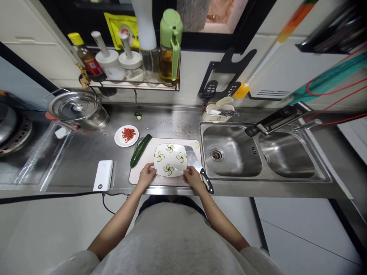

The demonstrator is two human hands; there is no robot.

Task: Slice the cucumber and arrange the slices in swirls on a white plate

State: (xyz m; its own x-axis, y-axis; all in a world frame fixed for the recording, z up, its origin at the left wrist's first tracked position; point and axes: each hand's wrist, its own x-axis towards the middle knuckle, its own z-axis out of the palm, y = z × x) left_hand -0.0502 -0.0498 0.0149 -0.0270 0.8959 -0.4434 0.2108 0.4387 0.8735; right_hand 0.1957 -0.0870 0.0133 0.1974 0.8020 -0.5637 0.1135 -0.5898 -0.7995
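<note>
A squarish white plate (pixel 170 159) carries several pinwheel shapes of thin green slices with red bits at their centres. My left hand (pixel 147 174) pinches its near left corner, and my right hand (pixel 192 177) grips the near right corner. Beneath the plate lies a pale pink cutting board (pixel 140 176). On the board's left side rests a cucumber (pixel 140 151), its upper tip passing the board's far edge. A kitchen knife (pixel 197 162) lies at the right, its blade partly behind the plate and its black handle near my right hand.
Left of the board are a small plate (pixel 117 136) of red pieces, a white power bank (pixel 103 175) and a lidded steel pot (pixel 96 116). A cucumber end (pixel 138 115) lies farther back. The double sink (pixel 232 149) is at the right; a bottle rack (pixel 134 86) hangs above.
</note>
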